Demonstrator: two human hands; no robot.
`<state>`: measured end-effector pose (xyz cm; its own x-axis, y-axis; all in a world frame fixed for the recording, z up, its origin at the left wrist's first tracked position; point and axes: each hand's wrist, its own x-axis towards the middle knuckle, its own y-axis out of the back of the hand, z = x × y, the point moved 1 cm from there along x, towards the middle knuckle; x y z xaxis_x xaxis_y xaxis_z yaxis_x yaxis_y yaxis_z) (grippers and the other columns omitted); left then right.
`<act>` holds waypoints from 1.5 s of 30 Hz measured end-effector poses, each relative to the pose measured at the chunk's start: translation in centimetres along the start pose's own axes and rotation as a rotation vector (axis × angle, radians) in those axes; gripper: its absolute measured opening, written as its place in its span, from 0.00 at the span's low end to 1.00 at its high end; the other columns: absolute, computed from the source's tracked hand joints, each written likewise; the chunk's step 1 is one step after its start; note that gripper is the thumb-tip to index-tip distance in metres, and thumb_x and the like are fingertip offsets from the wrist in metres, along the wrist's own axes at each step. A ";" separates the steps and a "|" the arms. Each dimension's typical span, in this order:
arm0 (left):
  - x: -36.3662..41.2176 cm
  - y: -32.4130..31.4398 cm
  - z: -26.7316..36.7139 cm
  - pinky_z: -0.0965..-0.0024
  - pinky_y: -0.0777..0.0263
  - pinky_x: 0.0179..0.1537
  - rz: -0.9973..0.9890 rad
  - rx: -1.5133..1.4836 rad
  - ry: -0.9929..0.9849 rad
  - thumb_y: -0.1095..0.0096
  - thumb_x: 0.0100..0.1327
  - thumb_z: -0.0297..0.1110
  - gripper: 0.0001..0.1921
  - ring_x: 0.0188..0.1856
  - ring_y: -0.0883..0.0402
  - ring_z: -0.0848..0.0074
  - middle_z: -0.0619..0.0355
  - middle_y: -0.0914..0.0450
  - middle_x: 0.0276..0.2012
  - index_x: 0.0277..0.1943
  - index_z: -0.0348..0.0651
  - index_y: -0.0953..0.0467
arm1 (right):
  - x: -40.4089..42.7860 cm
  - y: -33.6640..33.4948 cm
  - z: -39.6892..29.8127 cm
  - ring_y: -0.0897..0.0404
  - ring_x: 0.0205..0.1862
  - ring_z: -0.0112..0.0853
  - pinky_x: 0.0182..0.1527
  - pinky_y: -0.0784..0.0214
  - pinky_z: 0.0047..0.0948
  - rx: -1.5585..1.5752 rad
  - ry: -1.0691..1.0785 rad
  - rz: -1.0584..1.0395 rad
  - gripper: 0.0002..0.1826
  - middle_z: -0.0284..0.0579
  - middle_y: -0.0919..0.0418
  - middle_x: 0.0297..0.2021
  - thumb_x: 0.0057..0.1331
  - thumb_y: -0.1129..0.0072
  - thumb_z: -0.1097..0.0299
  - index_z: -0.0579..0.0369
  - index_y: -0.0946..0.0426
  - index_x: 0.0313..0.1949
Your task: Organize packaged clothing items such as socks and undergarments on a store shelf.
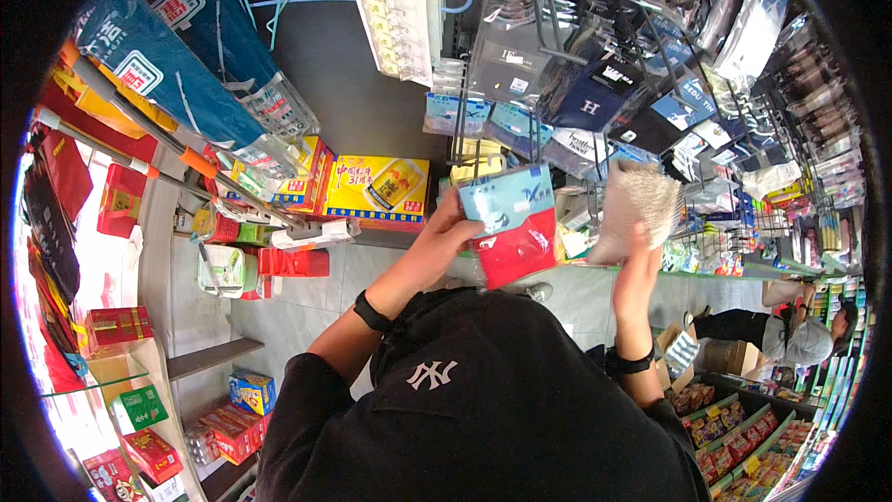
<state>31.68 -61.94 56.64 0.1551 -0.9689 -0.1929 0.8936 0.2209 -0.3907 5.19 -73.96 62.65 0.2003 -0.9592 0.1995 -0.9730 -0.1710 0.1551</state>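
Observation:
Pinched in my left hand (435, 247) is a flat clear packet (516, 230) holding something red, with a light blue printed card across its top. It hangs in front of the hook rack. To the right, my right hand (637, 265) is raised to a light-coloured dust cloth or cleaning rag (634, 206), blurred by motion, with the fingers against its lower part. Behind both hands hang packaged garments: a grey packet (509, 63) and a navy packet (592, 97) on metal hooks (543, 28). Similar light blue-topped packets (456, 115) hang lower on the rack.
A yellow drink carton (378, 188) stands left of my left hand. Blue bagged goods (174, 84) and a pole with orange grips (153, 129) lean at upper left. Another person (787, 335) bends near an open cardboard box (672, 355) at right. Snack bins (739, 432) fill the lower right.

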 end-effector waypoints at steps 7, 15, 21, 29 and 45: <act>-0.1 -2.0 -1.5 0.62 0.41 0.78 -0.079 0.321 -0.392 0.41 0.76 0.23 0.32 0.80 0.37 0.70 0.53 0.32 0.77 0.80 0.40 0.40 | 0.0 -9.2 -5.6 0.64 0.85 0.67 0.81 0.71 0.66 -0.674 0.645 -0.668 0.43 0.67 0.62 0.85 0.74 0.42 0.48 0.50 0.44 0.83; -1.6 -5.0 1.1 0.64 0.36 0.74 -0.249 0.143 -0.363 0.47 0.80 0.22 0.36 0.76 0.33 0.72 0.50 0.34 0.76 0.84 0.37 0.56 | 2.6 -8.6 -4.2 0.47 0.82 0.64 0.80 0.56 0.58 -0.512 0.682 -0.255 0.33 0.68 0.50 0.82 0.82 0.53 0.54 0.50 0.40 0.81; -0.9 -3.8 0.2 0.67 0.37 0.73 -0.313 0.083 -0.322 0.47 0.79 0.19 0.36 0.76 0.33 0.73 0.52 0.32 0.75 0.83 0.36 0.54 | 4.6 -5.7 -1.1 0.13 0.50 0.57 0.58 0.26 0.46 -0.314 0.259 -0.148 0.31 0.70 0.13 0.46 0.84 0.52 0.54 0.79 0.28 0.64; 0.3 -4.4 1.3 0.67 0.28 0.64 -0.101 0.215 -0.233 0.32 0.73 0.28 0.27 0.64 0.21 0.74 0.51 0.20 0.63 0.72 0.32 0.30 | 4.0 -4.6 -1.5 0.14 0.50 0.49 0.58 0.26 0.44 -0.286 0.258 -0.223 0.27 0.66 0.14 0.50 0.83 0.50 0.57 0.73 0.27 0.65; -0.7 -4.4 3.0 0.60 0.26 0.61 -0.028 0.579 -0.565 0.32 0.71 0.28 0.23 0.58 0.17 0.52 0.38 0.18 0.57 0.67 0.30 0.23 | 3.7 -3.2 -2.1 0.28 0.57 0.53 0.62 0.35 0.50 -0.755 0.562 -0.212 0.21 0.59 0.27 0.60 0.69 0.37 0.73 0.58 0.19 0.61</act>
<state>28.94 -62.54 61.22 0.1801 -0.9174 0.3548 0.9527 0.2525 0.1693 9.31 -76.47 64.90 0.5802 -0.6435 0.4993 -0.6195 0.0493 0.7834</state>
